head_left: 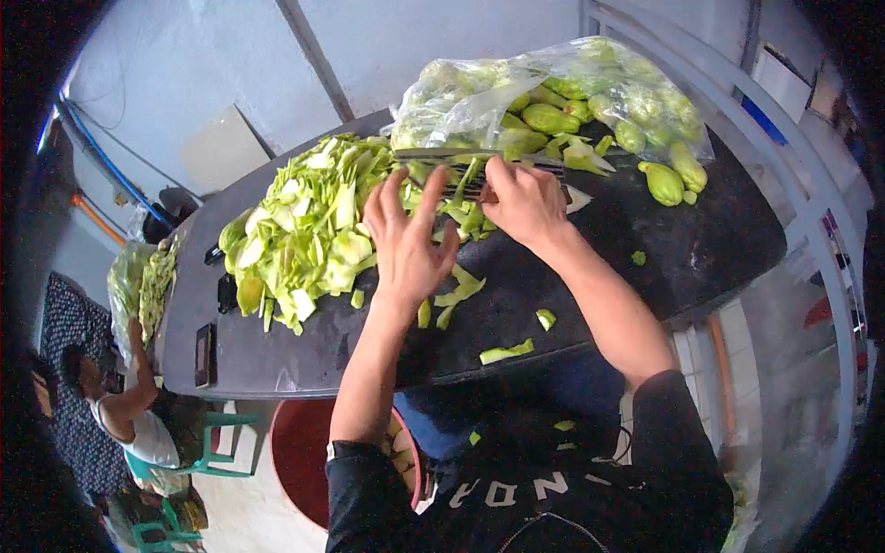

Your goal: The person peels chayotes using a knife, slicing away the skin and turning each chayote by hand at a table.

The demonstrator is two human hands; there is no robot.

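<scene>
My left hand [406,235] is over the table with its fingers spread, beside thin green strips of chayote. My right hand [527,198] is closed, and a long thin knife blade [447,153] reaches left from beside its fingers; the handle is mostly hidden. Under and behind both hands lies a dark slatted thing [555,168] that I cannot make out fully. Left of my left hand rises a big heap of cut chayote pieces [309,221]. Whole chayotes [549,118] spill from a clear plastic bag [461,101] behind my hands.
Two chayotes [662,183] lie at the right of the black table [590,295]. Loose scraps [507,352] lie near its front edge, a phone [205,355] at its left. Below stands a red tub [300,461]. Another person [138,415] sits at far left.
</scene>
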